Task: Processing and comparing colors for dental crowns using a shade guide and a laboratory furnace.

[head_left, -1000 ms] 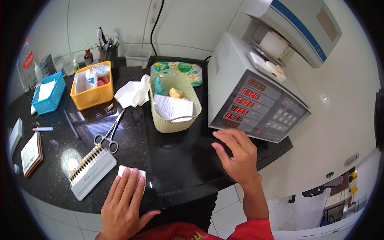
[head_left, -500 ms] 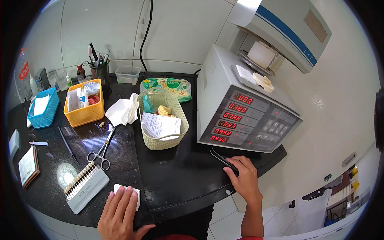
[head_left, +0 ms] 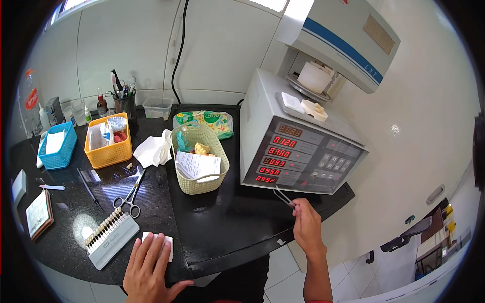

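My right hand, fingers pinched together, holds one slim, bent pair of tweezers at two o'clock from my left hand, outstretched flat on one white pad (square-cornered, soft-looking).

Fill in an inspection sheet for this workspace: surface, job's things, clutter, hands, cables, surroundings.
Surface: glossy black countertop, reflecting light.
Job's things: tweezers, tips near the base of the grey machine; white pad, partly covered.
Clutter: blue basket, yellow basket, pale green basket, crumpled tissue, scissor-handled tool, tooth-shade guide.
Hands: left hand flat on the pad; right hand pinching the tweezers.
Cables: black cable along the wall.
Surroundings: machine display lit red, pale tiled floor.
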The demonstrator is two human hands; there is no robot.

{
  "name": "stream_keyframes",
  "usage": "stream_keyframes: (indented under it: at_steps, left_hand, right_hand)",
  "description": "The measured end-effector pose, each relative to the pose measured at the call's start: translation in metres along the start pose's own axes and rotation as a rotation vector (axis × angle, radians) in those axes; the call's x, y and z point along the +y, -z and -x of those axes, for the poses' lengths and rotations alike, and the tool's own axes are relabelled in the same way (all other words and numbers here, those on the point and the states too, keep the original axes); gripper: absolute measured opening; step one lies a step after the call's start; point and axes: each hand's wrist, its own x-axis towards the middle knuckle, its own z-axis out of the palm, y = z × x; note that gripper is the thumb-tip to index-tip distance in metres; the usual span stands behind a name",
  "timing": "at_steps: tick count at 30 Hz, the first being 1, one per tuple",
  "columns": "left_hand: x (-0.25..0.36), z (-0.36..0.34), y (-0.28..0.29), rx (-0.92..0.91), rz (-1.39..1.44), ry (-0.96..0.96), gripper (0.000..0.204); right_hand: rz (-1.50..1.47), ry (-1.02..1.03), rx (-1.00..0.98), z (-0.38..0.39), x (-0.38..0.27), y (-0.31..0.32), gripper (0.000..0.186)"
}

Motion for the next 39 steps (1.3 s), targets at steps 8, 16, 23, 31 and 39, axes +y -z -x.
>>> stream_keyframes:
  at_steps: [8,16,23,31,39]
  left_hand:
    - [-0.001,0.008,0.003,0.063,-0.048,-0.016,0.094]
    - [0.003,0.001,-0.008,0.051,-0.175,-0.01,0.098]
    - [0.002,0.004,-0.008,0.056,-0.2,0.011,0.099]
    - [0.006,0.005,-0.008,0.004,-0.344,0.038,0.11]
    - [0.003,0.005,-0.014,-0.014,-0.403,0.125,0.119]
  right_hand:
    - [-0.119,-0.056,0.022,0.01,-0.02,0.044,0.024]
    - [-0.323,-0.203,0.184,0.003,-0.016,0.103,0.026]
    - [-0.973,-0.407,0.178,-0.067,-0.033,0.154,0.03]
    - [-1.035,-0.395,-0.161,-0.147,-0.001,0.187,0.031]
    - [-1.076,-0.362,-0.218,-0.196,0.009,0.171,0.029]
